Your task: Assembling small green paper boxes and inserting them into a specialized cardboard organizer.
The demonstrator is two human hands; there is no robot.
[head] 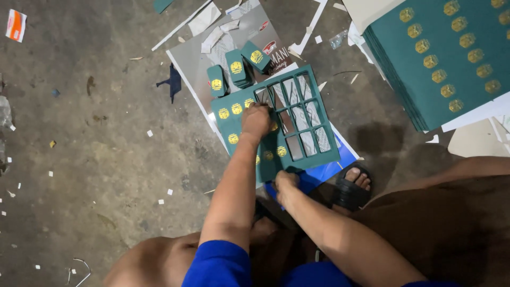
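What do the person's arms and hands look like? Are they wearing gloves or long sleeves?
No gloves: both the left hand and the right hand are bare, with no rings, watch or bands that I can see. The forearms are bare too. The blue sleeves are short, ending near the elbow on the left arm.

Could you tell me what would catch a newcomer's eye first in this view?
Mid-frame, a green die-cut sheet with gold emblems lies on the concrete floor, many of its windows punched out. The left hand presses on it while the right hand grips its near edge. A stack of uncut green sheets sits top right.
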